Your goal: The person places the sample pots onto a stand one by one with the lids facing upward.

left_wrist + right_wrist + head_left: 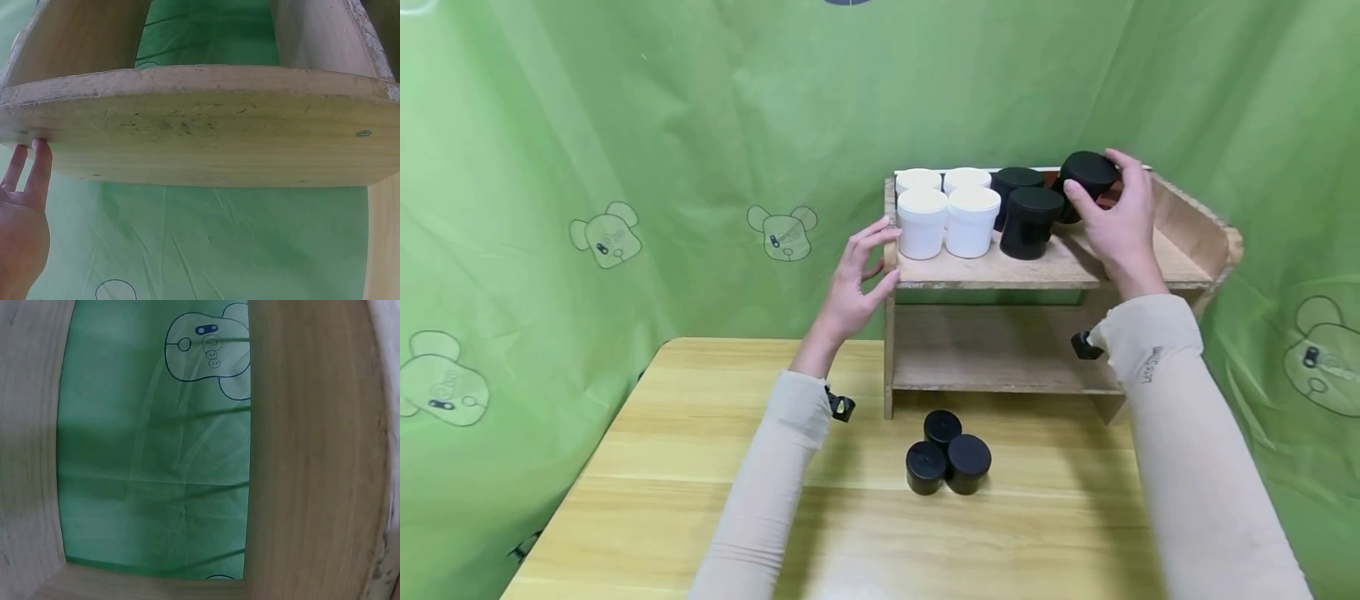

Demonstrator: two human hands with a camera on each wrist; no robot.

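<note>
On the shelf unit's upper board (955, 271), my right hand (1120, 221) pinches a black lidded jar (1088, 171) between thumb and fingers, at the right end of the jars. The jar's base is partly hidden behind a front black jar (1032, 223). Another black jar (1017, 177) stands behind that one. My left hand (853, 287) rests its fingertips on the left end of the wooden shelf unit; in the left wrist view straight fingers (40, 165) touch its outer side panel (206, 137). The right wrist view shows only shelf boards (312, 450) and cloth, no hand.
Several white lidded jars (973, 221) fill the upper board's left end. Three black jars (967, 462) stand close together on the wooden table (715, 467) before the unit. A lower board (992, 350) runs beneath. Green cloth (700, 150) hangs behind and at both sides.
</note>
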